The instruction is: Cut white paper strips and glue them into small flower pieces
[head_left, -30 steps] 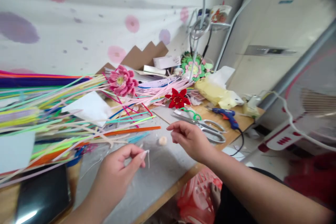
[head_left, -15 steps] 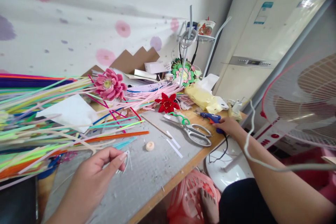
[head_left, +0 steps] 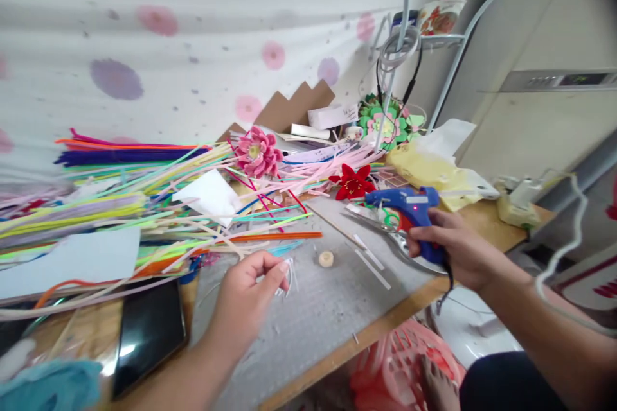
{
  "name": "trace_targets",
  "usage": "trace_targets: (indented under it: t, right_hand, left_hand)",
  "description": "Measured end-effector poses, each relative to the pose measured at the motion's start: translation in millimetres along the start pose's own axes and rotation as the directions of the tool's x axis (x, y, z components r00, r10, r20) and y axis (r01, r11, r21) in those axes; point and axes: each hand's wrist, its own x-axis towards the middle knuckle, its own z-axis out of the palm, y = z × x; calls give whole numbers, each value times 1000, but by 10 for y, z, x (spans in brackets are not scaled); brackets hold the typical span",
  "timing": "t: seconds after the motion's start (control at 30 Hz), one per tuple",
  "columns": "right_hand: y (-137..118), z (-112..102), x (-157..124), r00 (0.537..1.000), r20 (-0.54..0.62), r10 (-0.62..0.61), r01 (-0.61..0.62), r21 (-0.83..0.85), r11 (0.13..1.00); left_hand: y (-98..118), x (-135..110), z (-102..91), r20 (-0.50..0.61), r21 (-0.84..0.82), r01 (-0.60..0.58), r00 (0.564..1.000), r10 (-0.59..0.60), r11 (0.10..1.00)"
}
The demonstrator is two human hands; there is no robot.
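Above the right side of the grey mat [head_left: 308, 334], my right hand [head_left: 450, 247] is wrapped around the grip of the blue glue gun [head_left: 417, 202], its nozzle toward my left. I judge the gun stiff and fairly light, though a little nose-heavy; the grip is the place to hold it, well clear of the tip, which is likely hot since a small red light glows on its side. The dark cord [head_left: 448, 282] hanging from the handle may tug a little.

Over the middle of the mat, my left hand [head_left: 253, 289] pinches some thin white strands [head_left: 290, 279] between thumb and forefinger, their free ends hanging loose. They look almost weightless, soft and easily bent, so a light pinch near one end should suit them.

Between my hands lie a small pale roll [head_left: 326, 259], two white strips [head_left: 373, 270] and a slim stick [head_left: 337, 227]. Silver scissors [head_left: 399, 245] rest partly hidden beneath the gun. Beyond are the red flower [head_left: 354, 182] and the pink flower [head_left: 257, 152].
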Motion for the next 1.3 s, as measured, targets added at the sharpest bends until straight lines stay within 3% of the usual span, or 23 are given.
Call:
trace_targets:
  t: [0.13,0.2,0.27,0.33,0.4,0.47,0.93,1.1,1.3]
  right_hand:
    - [30,484,-237,973,224,-59,65,-19,998]
    - [37,640,-336,946,285,-153,195,-126,973]
    - [22,753,-406,883,363,-298,396,-236,887]
    - [-5,833,-443,778,475,-410,579,-289,763]
    - [-25,888,-456,688,577,-440,678,-295,673]
    - [-24,925,-454,657,627,-418,701,-306,644]
    - [25,888,-469,670,633,-387,706,-383,596]
    - [68,866,-476,678,637,-366,713,-451,537]
    - [32,877,-498,683,635,-361,715,-481,507]
  left_hand:
    - [49,-22,-4,-60,18,-1,998,2,1000]
    - [85,-37,-14,-97,41,23,995,-19,999]
    - [107,-46,-26,-128,74,40,991,-30,996]
    - [111,-48,-37,-149,104,34,989,-19,994]
    - [104,-46,-45,-159,119,25,987,-5,993]
    - [95,-44,-50,-164,126,17,986,4,992]
    - [56,-82,-28,-158,189,-157,969,188,969]
    - [40,-87,-36,-135,167,-208,963,231,964]
    - [54,-74,-28,-124,151,-310,936,330,938]
